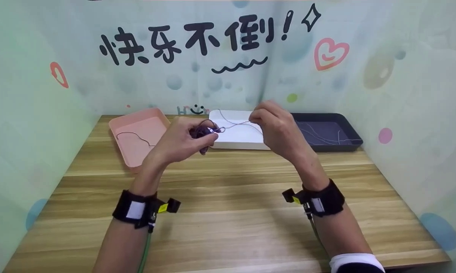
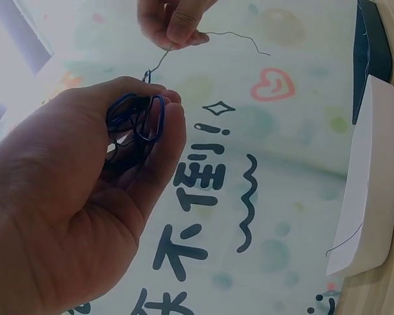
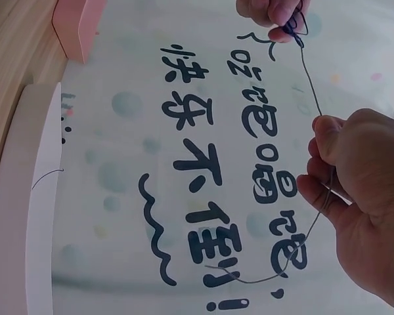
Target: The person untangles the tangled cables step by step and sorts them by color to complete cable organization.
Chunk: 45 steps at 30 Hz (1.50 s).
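Note:
Between the fingers and thumb of my left hand [image 1: 178, 141] I hold a tangled bundle of thin dark blue cord [image 1: 202, 132], its loops bunched in the curled fingers. Something small and white shows among the loops [image 2: 134, 128] in the left wrist view. A thin greyish strand [image 3: 308, 73] runs taut from the bundle to my right hand [image 1: 279, 131]. That hand pinches it between thumb and fingers, and a loose tail [image 3: 276, 280] hangs past the grip. Both hands are raised above the table, in front of the white tray [image 1: 241, 145].
Left of the white tray, a pink tray [image 1: 126, 153] sits at an angle with a dark strand [image 1: 137, 135] in it. A dark tray [image 1: 351, 129] on the right has several thin strands in it. Behind the wooden table [image 1: 228, 212] hangs a printed backdrop [image 1: 137, 83].

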{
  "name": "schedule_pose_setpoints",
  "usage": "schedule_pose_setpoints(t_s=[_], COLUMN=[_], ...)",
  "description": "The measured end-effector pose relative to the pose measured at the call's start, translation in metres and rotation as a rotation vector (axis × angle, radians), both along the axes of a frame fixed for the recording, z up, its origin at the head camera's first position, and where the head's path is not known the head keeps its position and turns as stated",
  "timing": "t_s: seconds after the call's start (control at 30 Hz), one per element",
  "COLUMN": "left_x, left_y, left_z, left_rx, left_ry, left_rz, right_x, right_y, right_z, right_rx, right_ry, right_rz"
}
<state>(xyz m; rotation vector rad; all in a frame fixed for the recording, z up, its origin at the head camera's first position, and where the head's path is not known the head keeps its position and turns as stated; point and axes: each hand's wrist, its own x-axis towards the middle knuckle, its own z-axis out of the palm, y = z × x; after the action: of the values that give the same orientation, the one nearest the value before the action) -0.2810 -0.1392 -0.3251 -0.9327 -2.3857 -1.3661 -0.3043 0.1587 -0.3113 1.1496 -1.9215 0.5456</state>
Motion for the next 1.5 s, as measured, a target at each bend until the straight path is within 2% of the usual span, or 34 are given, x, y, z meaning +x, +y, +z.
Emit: schedule_pose_setpoints(t_s=[0.23, 0.4, 0.5, 0.6, 0.7, 0.83, 0.97, 1.03, 1.13, 1.23, 1.37, 1.5], left_x=[0.000, -0.001, -0.003, -0.005, -0.006, -0.007, -0.007, -0.007, -0.008, -0.009, -0.010, -0.012], left_y=[-0.023, -0.033, -0.035, -0.034, -0.032, -0.029, -0.027, -0.027, -0.027, -0.027, -0.023, -0.018], left_z=[0.004, 0.005, 0.006, 0.006, 0.007, 0.007, 0.003, 0.001, 0.000, -0.002, -0.004, -0.005], left_rx=[0.089, 0.152, 0.176, 0.187, 0.186, 0.164, 0.146, 0.149, 0.161, 0.173, 0.172, 0.175], left_ry=[-0.087, -0.058, -0.048, -0.045, -0.054, -0.070, -0.063, -0.063, -0.061, -0.056, -0.087, -0.139], left_rz=[0.055, 0.057, 0.051, 0.055, 0.057, 0.055, 0.072, 0.073, 0.069, 0.065, 0.066, 0.062], right_x=[-0.005, -0.014, -0.020, -0.029, -0.044, -0.068, -0.091, -0.102, -0.116, -0.128, -0.134, -0.129], right_y=[0.032, 0.056, 0.076, 0.102, 0.129, 0.161, 0.181, 0.186, 0.184, 0.180, 0.179, 0.180], right_z=[0.010, 0.013, 0.013, 0.009, 0.004, -0.011, -0.034, -0.047, -0.067, -0.084, -0.099, -0.102], right_rx=[-0.054, -0.108, -0.115, -0.105, -0.082, 0.012, 0.163, 0.239, 0.306, 0.304, 0.277, 0.226], right_ry=[-0.087, -0.150, -0.187, -0.268, -0.343, -0.369, -0.374, -0.360, -0.324, -0.307, -0.371, -0.457], right_rz=[-0.124, -0.152, -0.203, -0.296, -0.419, -0.616, -0.803, -0.869, -0.896, -0.861, -0.819, -0.795])
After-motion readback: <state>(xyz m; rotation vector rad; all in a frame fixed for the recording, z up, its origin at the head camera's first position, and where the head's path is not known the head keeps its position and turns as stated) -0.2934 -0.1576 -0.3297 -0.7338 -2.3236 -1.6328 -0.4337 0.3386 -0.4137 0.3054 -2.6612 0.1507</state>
